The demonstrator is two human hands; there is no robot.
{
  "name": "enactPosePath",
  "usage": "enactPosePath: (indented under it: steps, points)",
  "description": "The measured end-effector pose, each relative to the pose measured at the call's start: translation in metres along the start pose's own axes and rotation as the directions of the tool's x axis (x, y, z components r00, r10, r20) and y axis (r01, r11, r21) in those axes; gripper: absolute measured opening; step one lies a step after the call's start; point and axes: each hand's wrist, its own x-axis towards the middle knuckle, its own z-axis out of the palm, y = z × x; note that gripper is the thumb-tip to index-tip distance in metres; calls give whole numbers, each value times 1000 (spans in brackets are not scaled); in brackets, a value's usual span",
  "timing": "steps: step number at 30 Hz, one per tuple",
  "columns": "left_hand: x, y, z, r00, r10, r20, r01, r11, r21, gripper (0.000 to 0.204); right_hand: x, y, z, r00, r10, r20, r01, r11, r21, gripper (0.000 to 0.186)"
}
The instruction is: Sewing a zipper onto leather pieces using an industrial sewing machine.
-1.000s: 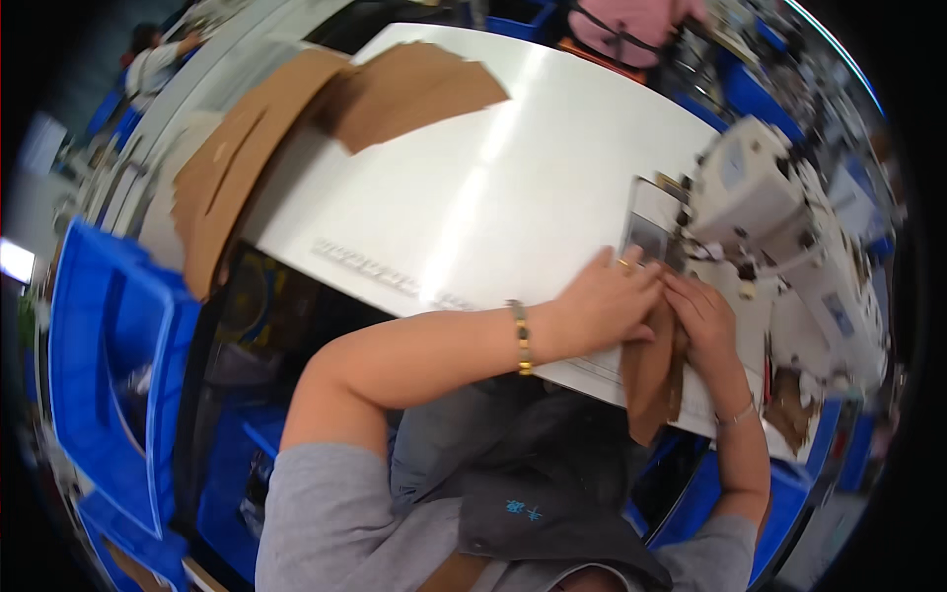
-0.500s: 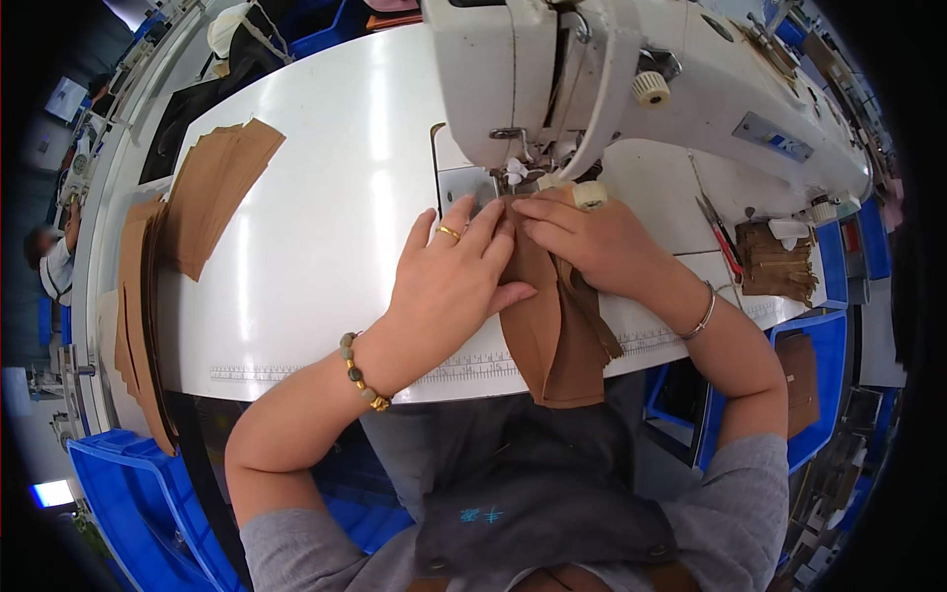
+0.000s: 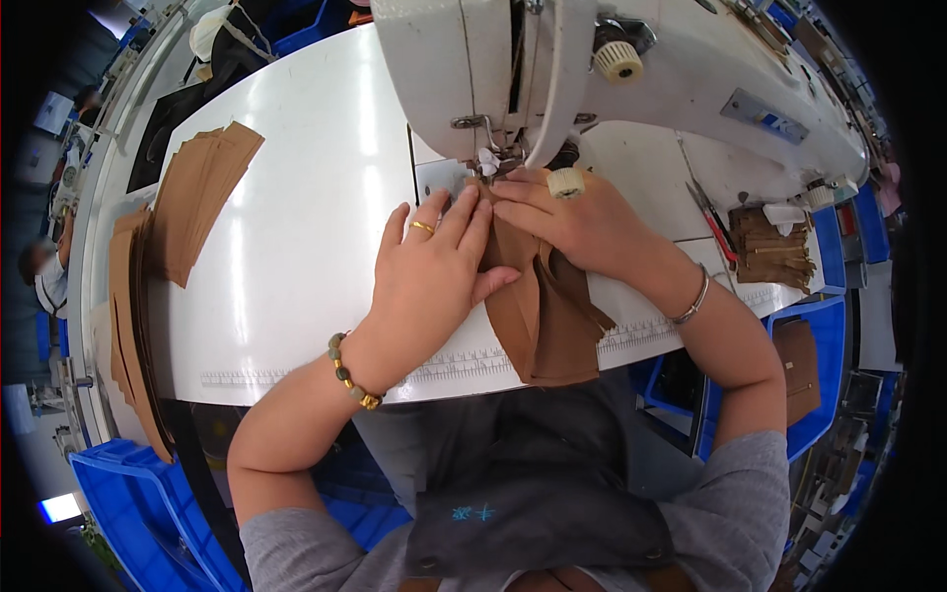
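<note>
A folded brown fabric piece (image 3: 515,321) lies beneath the needle area of a white sewing machine (image 3: 449,74), its near end hanging a little over the table's front edge. Spread nearly flat on its left side, my left hand (image 3: 431,261) has its fingertips close to the presser foot (image 3: 483,175) and its thumb across the fabric. My right hand (image 3: 582,219) is closed on the fabric's right side, fingers bent just in front of the foot; its thumb is hidden. The fabric bunches into folds below that hand.
Stacked brown pieces (image 3: 205,197) fan out at the table's left, beside another stack (image 3: 128,316) at the edge. Red-handled scissors (image 3: 715,225) and a bundle of small brown pieces (image 3: 769,252) lie to the right. Blue bins (image 3: 133,503) stand below both sides of the table.
The fabric has slid a little toward the machine, so less of it hangs over the front edge. Both hands keep their places on it. The whole view has shifted slightly.
</note>
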Motion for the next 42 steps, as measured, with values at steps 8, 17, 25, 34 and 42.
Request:
enactPosePath:
  steps: [8,17,25,34,42]
  points:
    - [-85,53,-46,966,260,5,-259,964,-59,33,-35,-57,-36,942,-332,48,323,935,145,32]
    - [-89,50,-51,970,236,-51,-241,955,-171,36,-67,-101,-41,950,-312,-18,311,938,153,31]
    - [-11,4,-18,994,106,-22,-108,988,-106,57,-73,-107,-43,953,-303,-3,300,939,168,28]
    - [0,-11,-5,990,137,27,-131,979,-154,69,-24,-70,-95,960,-153,235,58,928,369,26]
    - [-3,-12,-5,991,135,4,-133,981,-140,67,6,-45,-56,955,-232,-186,232,972,-24,32]
